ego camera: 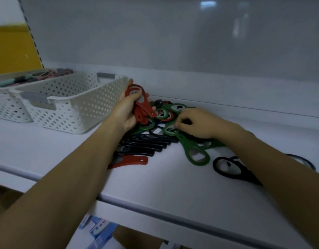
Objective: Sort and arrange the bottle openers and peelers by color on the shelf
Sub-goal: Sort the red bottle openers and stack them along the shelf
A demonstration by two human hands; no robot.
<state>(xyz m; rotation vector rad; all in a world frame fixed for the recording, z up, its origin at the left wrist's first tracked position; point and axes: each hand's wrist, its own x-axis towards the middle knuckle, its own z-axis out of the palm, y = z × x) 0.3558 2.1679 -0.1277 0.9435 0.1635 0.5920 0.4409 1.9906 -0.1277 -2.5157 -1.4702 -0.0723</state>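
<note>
A mixed pile of bottle openers in red, green, dark blue and black lies on the white shelf. My left hand grips a bunch of red bottle openers just right of the white basket. My right hand rests on the pile with its fingertips pinching a green bottle opener. Another green opener lies nearer me. Dark openers sit in a row under my left wrist, with one red opener beside them. A black opener lies partly under my right forearm.
A white perforated basket stands at the left, and a second basket behind it holds peelers. The grey back panel closes the shelf. Blue boxes show on the level below.
</note>
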